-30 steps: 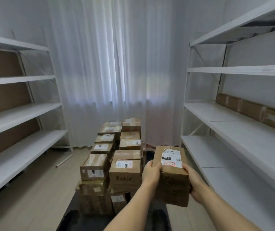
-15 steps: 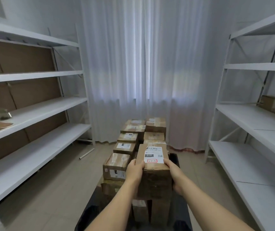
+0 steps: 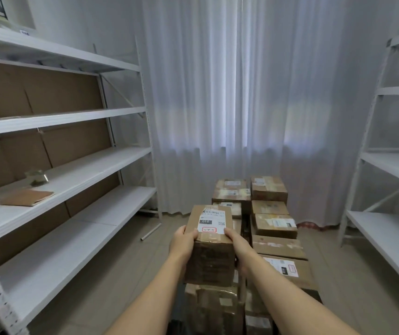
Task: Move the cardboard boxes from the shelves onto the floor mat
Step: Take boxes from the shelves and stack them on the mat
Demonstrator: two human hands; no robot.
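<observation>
I hold a brown cardboard box [image 3: 210,247] with a white label between both hands, above the left column of stacked boxes [image 3: 274,224] on the floor. My left hand [image 3: 183,243] grips its left side and my right hand [image 3: 238,245] grips its right side. The pile runs in two columns toward the curtain, several boxes deep. The dark floor mat [image 3: 176,326] shows only as a sliver under the pile.
White shelving [image 3: 77,170] lines the left wall, with a flat brown envelope [image 3: 25,197] and a small jar [image 3: 36,177] on its middle shelf. More white shelves [image 3: 391,165] stand on the right. A white curtain [image 3: 242,105] closes the far end. A pipe [image 3: 150,232] lies on the tiles.
My view has swung left, away from the right shelves. The box in my hands has moved from right of the pile to over its left column.
</observation>
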